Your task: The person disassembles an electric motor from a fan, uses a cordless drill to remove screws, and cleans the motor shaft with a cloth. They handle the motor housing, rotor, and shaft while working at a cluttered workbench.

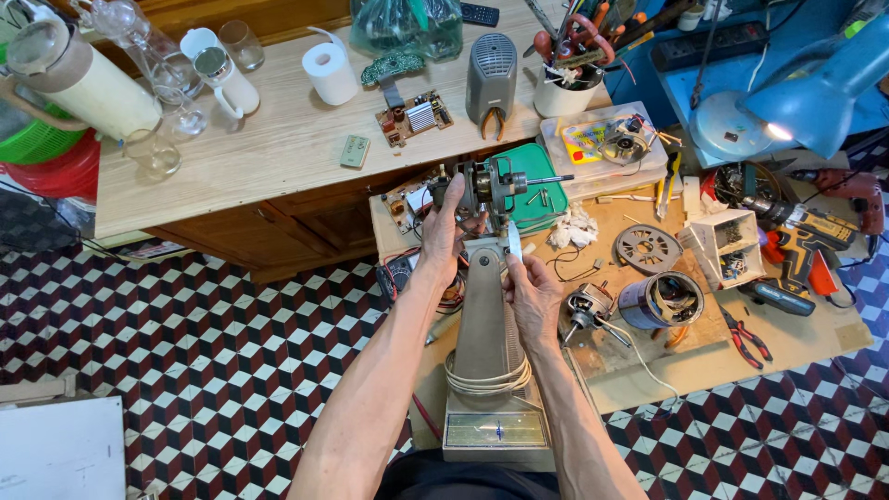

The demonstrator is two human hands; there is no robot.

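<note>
A grey fan stand (488,324) lies toward me, a white cord coiled round its neck above the rectangular base. A bare fan motor (491,188) with a protruding shaft sits at its top end. My left hand (442,236) grips the left side of the motor head. My right hand (530,289) rests on the right side of the neck and pinches a small white part (514,241) just below the motor.
The low wooden work board (796,347) holds a rotor, a cylindrical motor housing (662,301), red pliers (748,338), a drill (806,227) and a green tray. Behind is a wooden table (278,139) with glassware, a paper roll and a tool cup. A blue lamp (796,97) shines at right.
</note>
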